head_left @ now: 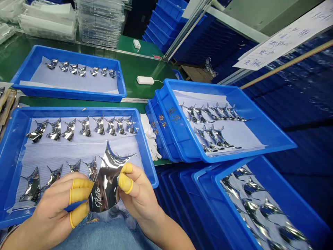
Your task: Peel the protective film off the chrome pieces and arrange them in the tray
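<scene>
Left hand (56, 203) and right hand (139, 198) grip a mirror-finish curved metal piece (106, 182) above a blue plastic tray (78, 110)

Both hands are closed on the piece, with yellow finger cots (80, 185) on several fingers; the left hand pinches its lower-left side, while the right hand's thumb and fingers press its right edge. Script lettering shows near its lower end. In the tray below, a far row of eight matching pieces (99, 125) lies on a pale sheet, and a shorter near row (32, 187) shows at least four. More pieces lie in a stacked blue tray (234, 93) to the right, a far blue tray (65, 52) on the green tabletop (145, 64), and a lower-right blue tray (275, 198). White gloves (149, 135) lie between the trays.
</scene>
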Motion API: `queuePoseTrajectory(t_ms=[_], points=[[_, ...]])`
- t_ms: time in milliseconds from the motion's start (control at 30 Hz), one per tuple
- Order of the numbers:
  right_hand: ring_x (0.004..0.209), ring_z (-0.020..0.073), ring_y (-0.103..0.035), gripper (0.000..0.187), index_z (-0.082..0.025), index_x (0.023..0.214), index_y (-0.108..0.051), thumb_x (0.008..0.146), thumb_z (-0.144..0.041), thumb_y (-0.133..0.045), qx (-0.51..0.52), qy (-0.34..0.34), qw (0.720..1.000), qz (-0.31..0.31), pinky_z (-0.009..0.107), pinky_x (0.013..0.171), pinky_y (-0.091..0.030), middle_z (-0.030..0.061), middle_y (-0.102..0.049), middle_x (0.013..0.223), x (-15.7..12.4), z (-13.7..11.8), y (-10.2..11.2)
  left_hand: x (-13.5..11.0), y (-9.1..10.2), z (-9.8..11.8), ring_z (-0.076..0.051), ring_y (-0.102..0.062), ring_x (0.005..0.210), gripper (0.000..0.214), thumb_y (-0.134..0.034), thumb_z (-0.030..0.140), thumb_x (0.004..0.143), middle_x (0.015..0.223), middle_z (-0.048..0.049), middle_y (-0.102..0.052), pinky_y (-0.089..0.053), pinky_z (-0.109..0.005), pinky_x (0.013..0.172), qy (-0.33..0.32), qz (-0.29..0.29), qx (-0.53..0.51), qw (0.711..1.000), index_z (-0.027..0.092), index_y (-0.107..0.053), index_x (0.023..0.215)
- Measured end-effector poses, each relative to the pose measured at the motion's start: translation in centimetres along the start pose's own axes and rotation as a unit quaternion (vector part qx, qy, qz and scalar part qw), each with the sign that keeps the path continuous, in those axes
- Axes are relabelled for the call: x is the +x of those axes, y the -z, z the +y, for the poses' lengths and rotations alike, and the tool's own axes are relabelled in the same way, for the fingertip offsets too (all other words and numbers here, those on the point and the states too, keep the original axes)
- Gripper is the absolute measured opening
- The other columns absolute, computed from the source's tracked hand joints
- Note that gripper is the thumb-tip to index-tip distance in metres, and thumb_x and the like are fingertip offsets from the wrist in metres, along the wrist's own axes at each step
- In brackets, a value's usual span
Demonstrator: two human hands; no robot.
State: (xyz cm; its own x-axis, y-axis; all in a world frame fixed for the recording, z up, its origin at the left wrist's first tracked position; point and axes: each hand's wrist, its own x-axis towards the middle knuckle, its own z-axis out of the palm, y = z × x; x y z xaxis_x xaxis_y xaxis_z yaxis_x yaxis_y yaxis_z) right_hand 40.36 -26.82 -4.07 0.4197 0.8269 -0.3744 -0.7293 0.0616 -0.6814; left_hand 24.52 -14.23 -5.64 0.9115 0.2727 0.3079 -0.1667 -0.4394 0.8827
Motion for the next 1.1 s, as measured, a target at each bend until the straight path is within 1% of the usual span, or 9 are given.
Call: queuePoseTrajectory(t_ms=[233,367,467,633,700,833,967,1033,1100], points=[[0.056,0.0108,-0.052,0.037,-0.019,0.069,-0.066,0.062,-0.044,-0.091,0.027,-0.023,0.999,0.008,0.024,0.055,-0.042,-0.0024,-0.063,0.064,0.1,-0.2,-0.2,0.3,0.2,0.3,-0.019,-0.064,0.086,0.030,-0.060,0.000,0.087,0.083,-0.0022,-0.070,-0.056,-0.031,0.076,0.001,-0.003,-0.034,0.999,0.025,-0.067,0.103],[0.052,0.0091,-0.050,0.036,-0.018,0.070,-0.065,0.064,-0.044,-0.090,0.053,-0.037,0.998,-0.009,0.022,0.053,-0.040,-0.0036,-0.060,0.060,0.6,0.0,-0.2,0.9,0.4,1.0,-0.016,-0.063,0.073,0.027,-0.063,0.000,0.085,0.080,0.0003,-0.069,-0.055,-0.027,0.065,0.013,-0.012,-0.052,0.999,0.024,-0.067,0.098],[0.053,0.0087,-0.048,0.037,-0.018,0.069,-0.065,0.059,-0.041,-0.092,0.085,-0.063,0.994,-0.005,0.021,0.054,-0.040,-0.0039,-0.059,0.059,1.2,0.6,-0.2,1.2,0.5,1.7,-0.015,-0.063,0.068,0.020,-0.065,0.007,0.087,0.079,0.0013,-0.069,-0.055,-0.026,0.060,0.029,-0.008,-0.056,0.998,0.026,-0.066,0.094],[0.052,0.0084,-0.043,0.036,-0.017,0.068,-0.061,0.058,-0.036,-0.091,0.136,-0.131,0.981,-0.041,0.021,0.052,-0.039,-0.0055,-0.053,0.058,2.2,2.2,-0.6,1.4,0.4,2.2,-0.015,-0.067,0.071,0.027,-0.064,0.020,0.094,0.083,0.0036,-0.071,-0.058,-0.026,0.065,0.040,0.017,-0.074,0.996,0.036,-0.063,0.115],[0.048,0.0070,-0.039,0.035,-0.017,0.068,-0.061,0.058,-0.033,-0.090,0.155,-0.151,0.975,-0.058,0.021,0.050,-0.038,-0.0061,-0.052,0.057,2.5,2.7,-0.9,1.5,0.2,2.3,-0.015,-0.068,0.069,0.029,-0.065,0.022,0.093,0.086,0.0035,-0.073,-0.059,-0.026,0.064,0.044,0.022,-0.086,0.995,0.037,-0.064,0.119],[0.048,0.0057,-0.041,0.035,-0.016,0.069,-0.062,0.053,-0.028,-0.091,0.178,-0.181,0.966,-0.058,0.019,0.051,-0.041,-0.0058,-0.055,0.060,2.8,3.1,-1.0,1.7,0.2,2.6,-0.016,-0.069,0.068,0.034,-0.068,0.032,0.092,0.082,0.0049,-0.075,-0.059,-0.028,0.064,0.053,0.036,-0.088,0.994,0.042,-0.064,0.124],[0.049,0.0070,-0.043,0.036,-0.017,0.069,-0.064,0.052,-0.031,-0.092,0.167,-0.165,0.971,-0.049,0.020,0.051,-0.042,-0.0055,-0.056,0.058,2.6,2.8,-0.7,2.0,0.9,2.6,-0.017,-0.068,0.063,0.023,-0.060,0.048,0.094,0.077,0.0006,-0.076,-0.058,-0.027,0.057,0.075,0.052,-0.078,0.993,0.034,-0.076,0.104],[0.050,0.0085,-0.045,0.036,-0.017,0.067,-0.064,0.054,-0.035,-0.092,0.144,-0.136,0.979,-0.041,0.021,0.051,-0.041,-0.0046,-0.056,0.057,2.4,2.4,-0.5,2.3,1.2,2.3,-0.017,-0.068,0.060,0.033,-0.053,0.049,0.097,0.071,-0.0009,-0.076,-0.058,-0.025,0.054,0.123,0.068,-0.102,0.985,0.030,-0.080,0.092],[0.050,0.0085,-0.046,0.037,-0.017,0.066,-0.064,0.056,-0.039,-0.092,0.108,-0.108,0.988,-0.032,0.021,0.050,-0.040,-0.0043,-0.057,0.055,2.2,2.0,-0.4,2.5,1.4,1.8,-0.018,-0.070,0.060,0.031,-0.058,0.047,0.096,0.070,-0.0014,-0.077,-0.060,-0.025,0.056,0.182,0.085,-0.147,0.969,0.028,-0.082,0.090]])
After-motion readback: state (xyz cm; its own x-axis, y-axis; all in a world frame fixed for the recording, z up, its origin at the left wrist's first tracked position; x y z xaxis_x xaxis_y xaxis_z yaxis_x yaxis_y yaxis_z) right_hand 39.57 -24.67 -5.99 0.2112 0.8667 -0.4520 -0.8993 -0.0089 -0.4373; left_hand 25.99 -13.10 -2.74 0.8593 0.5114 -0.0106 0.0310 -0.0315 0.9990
